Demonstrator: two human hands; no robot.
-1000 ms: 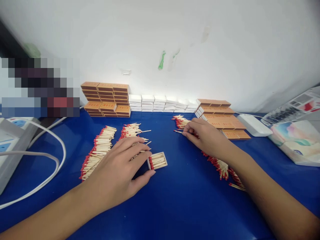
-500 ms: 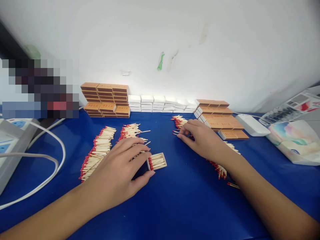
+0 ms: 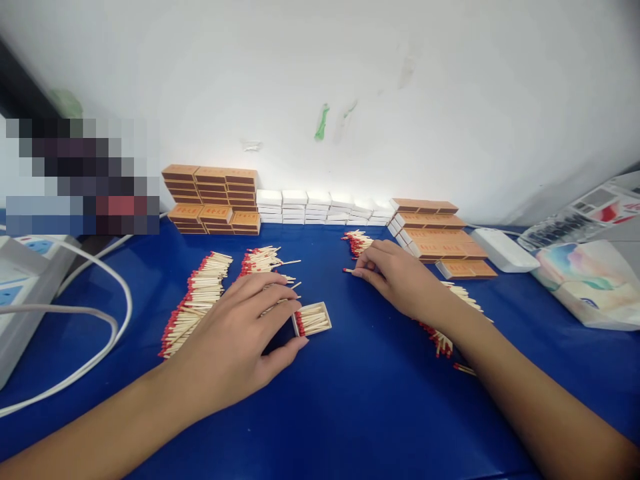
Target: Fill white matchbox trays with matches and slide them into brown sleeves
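Note:
My left hand (image 3: 250,320) is curved round the left end of a small white matchbox tray (image 3: 327,317), with thumb and fingertips at its corners. Inside the tray lie red-tipped matches (image 3: 313,319), heads to the left. My right hand (image 3: 387,273) pinches a single match (image 3: 347,271) between thumb and finger, its red head pointing left. Just beyond those fingers is a pile of matches (image 3: 357,241), partly hidden by the hand. Another match pile (image 3: 260,259) lies behind my left hand, and a long row of matches (image 3: 203,293) runs to its left.
Against the wall stand stacked orange matchboxes (image 3: 213,190), white trays (image 3: 307,207) and more orange matchboxes (image 3: 435,237). More matches (image 3: 440,339) lie under my right forearm. A tissue pack (image 3: 583,280) and white device (image 3: 505,250) sit right; a power strip (image 3: 30,287) with cables sits left.
My right fingers have closed on one match and drawn it slightly down, away from the pile. My left hand and the tray have shifted a little to the left.

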